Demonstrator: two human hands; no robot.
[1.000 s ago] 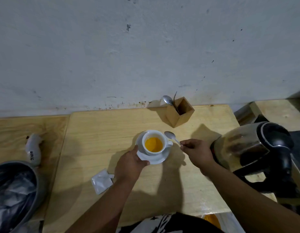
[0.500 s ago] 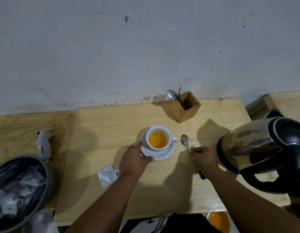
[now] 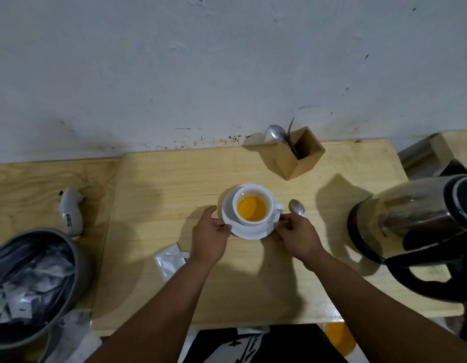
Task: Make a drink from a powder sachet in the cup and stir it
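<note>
A white cup (image 3: pixel 271 203) filled with orange drink stands on a white saucer (image 3: pixel 249 233) in the middle of the wooden table (image 3: pixel 159 195). My left hand (image 3: pixel 208 238) grips the saucer's left rim. My right hand (image 3: pixel 296 237) holds the saucer's right rim, just under the cup's handle. A metal spoon (image 3: pixel 297 207) lies on the table to the right of the cup, its bowl showing beyond my right hand and its handle hidden under that hand. An empty torn sachet (image 3: pixel 170 262) lies flat by my left wrist.
A steel electric kettle (image 3: pixel 415 229) with a black handle stands at the right. A wooden holder (image 3: pixel 296 158) with a spoon is at the back by the wall. A grey bin (image 3: pixel 30 289) of wrappers sits at the left, a small white object (image 3: pixel 71 212) behind it.
My right hand laid the spoon on the table to the right of the cup, then moved left onto the saucer's rim. My left hand stayed on the saucer.
</note>
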